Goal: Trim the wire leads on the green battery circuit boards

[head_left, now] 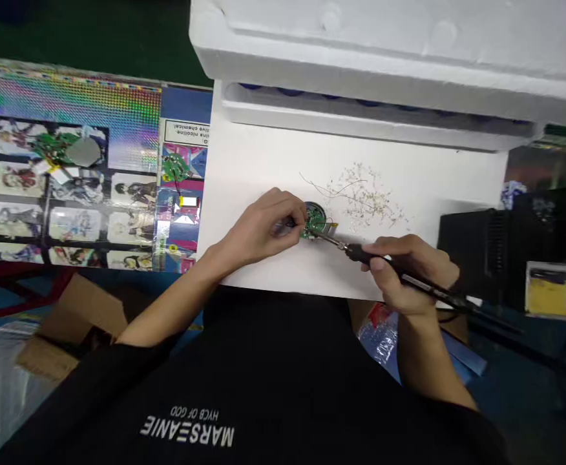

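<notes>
My right hand (pixel 423 259) is gripping a soldering iron (pixel 357 253), pointing its tip at the green circuit board (pixel 316 216) on the white tabletop (pixel 273 152); my left hand (pixel 265 226) is pinching beside it, on what I cannot tell.

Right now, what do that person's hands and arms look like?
The left hand and right hand have no gloves on. Both forearms are bare, below the black sleeves of a black shirt with white lettering.
</notes>
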Demonstrator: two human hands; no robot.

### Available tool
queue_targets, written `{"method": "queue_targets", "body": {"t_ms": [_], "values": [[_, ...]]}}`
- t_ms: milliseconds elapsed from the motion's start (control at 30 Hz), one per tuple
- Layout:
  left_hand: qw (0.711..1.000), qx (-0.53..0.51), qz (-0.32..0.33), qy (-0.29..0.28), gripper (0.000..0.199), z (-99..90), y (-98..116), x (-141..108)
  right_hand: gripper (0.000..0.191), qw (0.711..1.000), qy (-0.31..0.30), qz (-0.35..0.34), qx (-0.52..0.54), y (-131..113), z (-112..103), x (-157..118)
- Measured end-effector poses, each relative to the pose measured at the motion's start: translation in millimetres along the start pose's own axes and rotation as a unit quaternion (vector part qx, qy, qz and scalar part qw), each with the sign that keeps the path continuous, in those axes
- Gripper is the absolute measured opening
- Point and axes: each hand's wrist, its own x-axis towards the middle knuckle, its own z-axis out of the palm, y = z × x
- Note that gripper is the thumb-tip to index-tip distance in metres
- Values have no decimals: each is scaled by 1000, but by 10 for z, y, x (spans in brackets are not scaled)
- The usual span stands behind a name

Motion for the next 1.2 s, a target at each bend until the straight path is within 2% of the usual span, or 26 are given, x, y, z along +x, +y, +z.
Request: {"method": "queue_targets", "body": {"t_ms": [167, 267, 333, 400, 500, 633, 700, 767, 1000, 1200], "values": [[1000, -5, -3, 0, 11, 17, 0, 7, 11, 996, 70, -36, 50, 39, -133, -19], [1000, -5, -9, 0, 11, 15, 0, 2, 12, 992, 113, -27, 55, -20, -142, 34], [1000, -5, -12, -2, 11, 9, 0, -1, 20, 987, 149, -12, 61, -67, -91, 71], [1000, -5, -10, -3, 10, 4, 0, -1, 35, 984, 158, -1, 79, -102, 1, 83], [1000, 0, -11, -4, 9, 2, 2, 1, 44, 991, 105, 2, 82, -126, 180, 52], [1000, 15, -16, -5, 8, -5, 16, 7, 28, 996, 15, -62, -64, -105, 426, 4], [1000, 20, -16, -12, 7, -19, 24, 9, 41, 989, -4, -91, -118, -66, 521, 5], [999, 24, -12, -21, 7, -39, 23, 8, 46, 987, -2, -100, -129, -15, 576, 21], [989, 110, 84, -51, 10, -101, -33, 5, 37, 991, -57, -69, -101, 85, 474, 162], [970, 188, 118, -98, 15, -179, 28, 139, 39, 992, -70, -63, -83, 72, 418, 191]]}}
